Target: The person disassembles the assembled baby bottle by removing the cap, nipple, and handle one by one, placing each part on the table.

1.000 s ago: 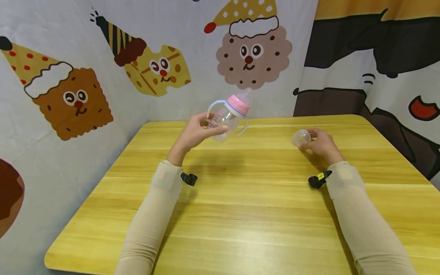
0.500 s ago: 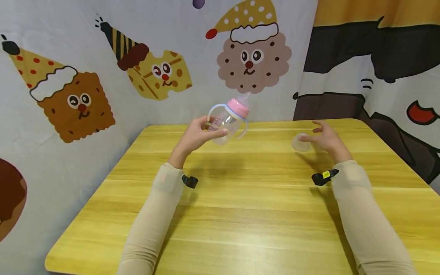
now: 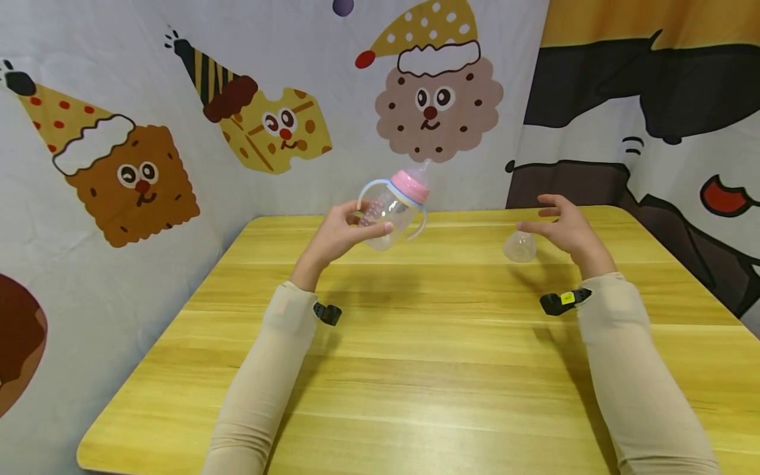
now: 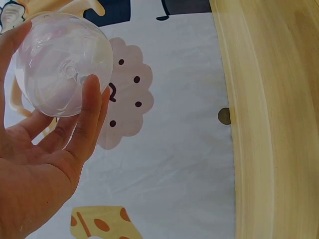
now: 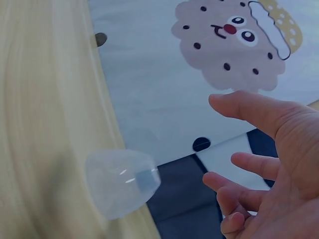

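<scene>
My left hand (image 3: pixel 340 234) grips a clear baby bottle (image 3: pixel 388 214) by its body, holding it tilted above the table. The bottle has a pink collar (image 3: pixel 411 186), a clear nipple on top and pale blue-white side handles. In the left wrist view the bottle's round base (image 4: pixel 65 64) faces the camera, with the left hand's fingers (image 4: pixel 89 107) around it. On the table stands a clear dome-shaped cap (image 3: pixel 520 247), also seen in the right wrist view as a translucent cap (image 5: pixel 122 181). Just right of and above it, my right hand (image 3: pixel 567 231) is spread and holds nothing.
The wooden table (image 3: pixel 404 369) has its far edge along a cloth backdrop (image 3: pixel 350 119) printed with cartoon snacks. Black wrist cameras sit at the left cuff (image 3: pixel 328 313) and right cuff (image 3: pixel 558 303).
The right hand has let go of the clear cap, leaving it on the table, then lifted and moved slightly right with its fingers spread. The left hand still holds the bottle in nearly the same place.
</scene>
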Action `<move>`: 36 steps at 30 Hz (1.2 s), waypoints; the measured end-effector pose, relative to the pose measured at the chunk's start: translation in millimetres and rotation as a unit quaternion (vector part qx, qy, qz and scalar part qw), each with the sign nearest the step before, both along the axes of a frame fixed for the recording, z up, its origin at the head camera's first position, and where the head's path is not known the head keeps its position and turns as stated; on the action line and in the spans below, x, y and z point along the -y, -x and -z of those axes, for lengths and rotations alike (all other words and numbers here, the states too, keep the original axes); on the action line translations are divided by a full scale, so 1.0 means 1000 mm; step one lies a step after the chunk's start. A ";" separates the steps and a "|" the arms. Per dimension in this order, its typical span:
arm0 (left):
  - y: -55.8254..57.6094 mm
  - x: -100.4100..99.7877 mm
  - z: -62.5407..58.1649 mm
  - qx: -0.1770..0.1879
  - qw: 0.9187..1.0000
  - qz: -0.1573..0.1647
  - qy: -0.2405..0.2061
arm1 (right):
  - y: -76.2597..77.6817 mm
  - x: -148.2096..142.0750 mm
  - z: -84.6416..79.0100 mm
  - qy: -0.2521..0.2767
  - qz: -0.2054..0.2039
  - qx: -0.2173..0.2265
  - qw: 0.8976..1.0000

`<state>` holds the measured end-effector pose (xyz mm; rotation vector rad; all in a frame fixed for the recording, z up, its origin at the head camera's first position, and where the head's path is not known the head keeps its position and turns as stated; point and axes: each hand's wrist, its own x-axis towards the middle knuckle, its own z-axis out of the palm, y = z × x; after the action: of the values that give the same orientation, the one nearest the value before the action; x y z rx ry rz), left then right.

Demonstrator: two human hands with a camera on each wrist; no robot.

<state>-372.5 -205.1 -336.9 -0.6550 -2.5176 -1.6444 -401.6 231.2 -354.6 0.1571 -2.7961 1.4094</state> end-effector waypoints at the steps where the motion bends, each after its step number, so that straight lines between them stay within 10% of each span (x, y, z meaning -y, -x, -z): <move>1: 0.000 0.000 0.000 0.001 1.000 0.000 0.000 | -0.001 0.001 -0.002 -0.001 0.000 -0.004 1.000; 36: -0.002 -0.011 0.000 -0.002 0.999 0.033 0.004 | -0.043 0.055 -0.061 0.034 -0.035 -0.072 0.996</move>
<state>-370.3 -194.5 -336.8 -0.7487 -2.5277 -1.6518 -358.9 176.4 -293.4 0.3433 -2.6481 1.4419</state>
